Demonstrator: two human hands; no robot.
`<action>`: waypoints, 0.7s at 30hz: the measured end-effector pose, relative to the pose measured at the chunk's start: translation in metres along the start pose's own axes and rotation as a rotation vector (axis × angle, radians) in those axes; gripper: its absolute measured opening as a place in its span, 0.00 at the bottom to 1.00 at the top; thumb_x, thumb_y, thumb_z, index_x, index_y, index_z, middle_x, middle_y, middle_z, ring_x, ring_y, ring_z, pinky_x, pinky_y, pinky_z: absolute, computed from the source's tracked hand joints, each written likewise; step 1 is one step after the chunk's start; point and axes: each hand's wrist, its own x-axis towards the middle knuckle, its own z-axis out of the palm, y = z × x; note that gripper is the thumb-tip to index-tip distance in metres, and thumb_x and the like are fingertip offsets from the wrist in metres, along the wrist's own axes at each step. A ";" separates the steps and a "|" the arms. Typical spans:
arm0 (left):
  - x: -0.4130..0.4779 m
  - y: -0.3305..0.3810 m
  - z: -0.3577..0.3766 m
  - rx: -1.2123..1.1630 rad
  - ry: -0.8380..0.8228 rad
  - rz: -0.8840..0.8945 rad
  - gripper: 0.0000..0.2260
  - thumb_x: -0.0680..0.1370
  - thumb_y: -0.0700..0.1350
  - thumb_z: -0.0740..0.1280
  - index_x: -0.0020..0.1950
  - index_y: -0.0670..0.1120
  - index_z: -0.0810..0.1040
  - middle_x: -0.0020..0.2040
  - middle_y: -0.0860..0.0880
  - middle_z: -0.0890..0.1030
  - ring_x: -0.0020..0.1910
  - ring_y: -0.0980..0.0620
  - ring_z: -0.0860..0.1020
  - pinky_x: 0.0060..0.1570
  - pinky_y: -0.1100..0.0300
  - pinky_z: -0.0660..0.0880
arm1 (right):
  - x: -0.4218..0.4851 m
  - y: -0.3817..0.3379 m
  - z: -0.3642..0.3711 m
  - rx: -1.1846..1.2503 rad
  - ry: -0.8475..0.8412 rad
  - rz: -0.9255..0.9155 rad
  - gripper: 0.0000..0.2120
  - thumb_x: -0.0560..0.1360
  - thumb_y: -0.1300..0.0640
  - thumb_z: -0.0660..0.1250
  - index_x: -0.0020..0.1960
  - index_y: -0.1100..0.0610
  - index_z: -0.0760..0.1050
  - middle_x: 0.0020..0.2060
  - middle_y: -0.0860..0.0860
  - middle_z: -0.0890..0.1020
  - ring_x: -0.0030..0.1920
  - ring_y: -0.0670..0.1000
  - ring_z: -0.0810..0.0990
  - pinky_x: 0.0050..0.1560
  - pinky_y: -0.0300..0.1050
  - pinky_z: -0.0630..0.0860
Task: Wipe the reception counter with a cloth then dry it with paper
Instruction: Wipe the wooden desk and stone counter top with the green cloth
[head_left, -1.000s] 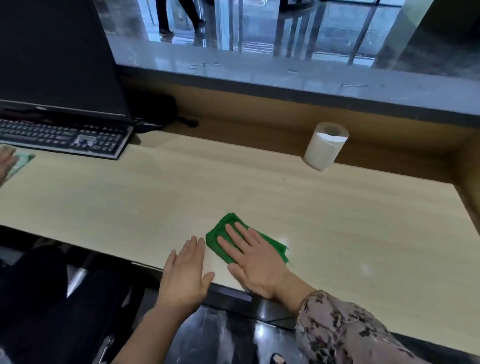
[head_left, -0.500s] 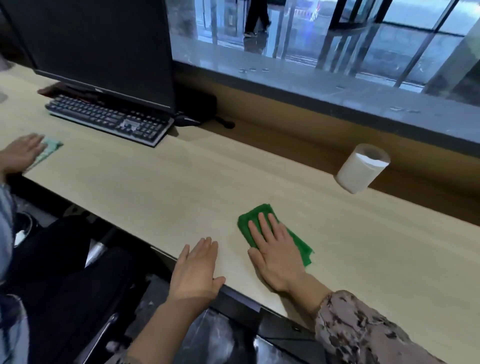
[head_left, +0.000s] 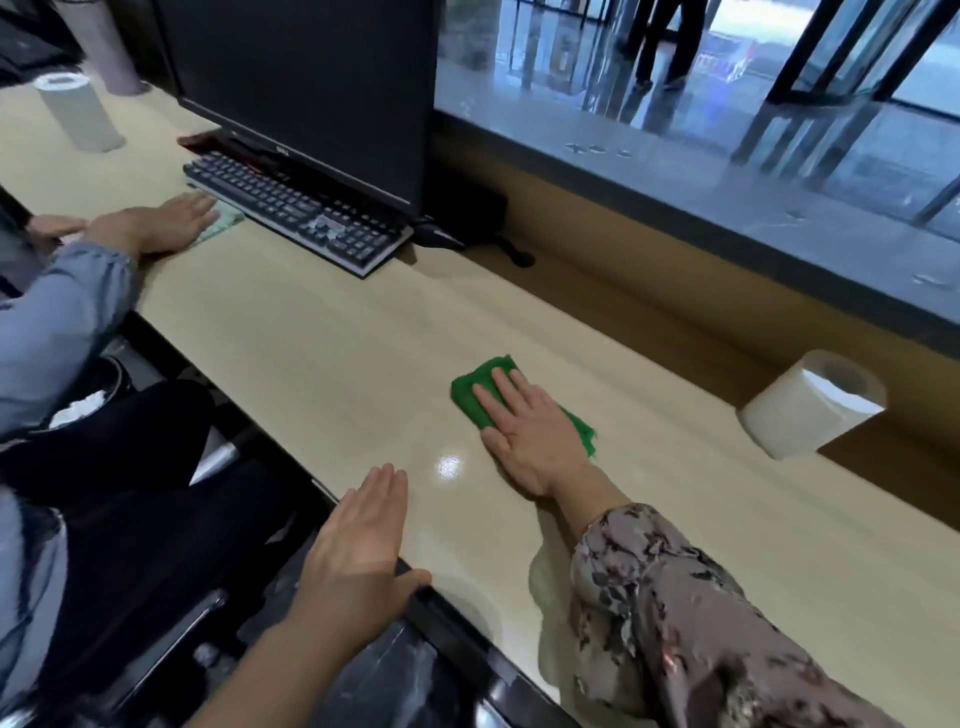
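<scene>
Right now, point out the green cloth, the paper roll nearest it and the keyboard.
green cloth (head_left: 466, 401): head view, uncovered left corner.
paper roll (head_left: 789, 422): head view, its side wall.
keyboard (head_left: 291, 208): head view, middle keys.

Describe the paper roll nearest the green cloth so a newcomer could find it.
Find the long wooden counter. Right of the green cloth, a white paper roll sits at the back edge. The other roll is far left, beyond the monitor.
</scene>
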 end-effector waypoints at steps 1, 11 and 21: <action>0.000 0.000 0.001 -0.004 0.004 -0.003 0.45 0.76 0.59 0.66 0.78 0.45 0.38 0.79 0.48 0.40 0.78 0.53 0.39 0.70 0.63 0.34 | 0.002 0.013 -0.001 0.007 -0.002 0.076 0.26 0.83 0.44 0.44 0.78 0.47 0.42 0.78 0.50 0.41 0.77 0.51 0.38 0.76 0.47 0.40; 0.001 0.005 -0.003 -0.039 -0.026 -0.009 0.45 0.76 0.59 0.65 0.78 0.45 0.37 0.79 0.49 0.39 0.77 0.54 0.39 0.73 0.61 0.37 | -0.095 0.012 0.004 0.025 -0.039 0.227 0.32 0.76 0.37 0.29 0.77 0.47 0.37 0.76 0.50 0.38 0.76 0.53 0.34 0.74 0.46 0.34; 0.003 -0.007 -0.001 -0.110 0.012 0.000 0.50 0.73 0.60 0.68 0.77 0.45 0.35 0.78 0.50 0.38 0.75 0.57 0.35 0.72 0.63 0.35 | -0.042 -0.066 0.020 0.005 -0.025 -0.477 0.27 0.81 0.45 0.47 0.78 0.52 0.53 0.78 0.53 0.51 0.78 0.55 0.45 0.75 0.49 0.38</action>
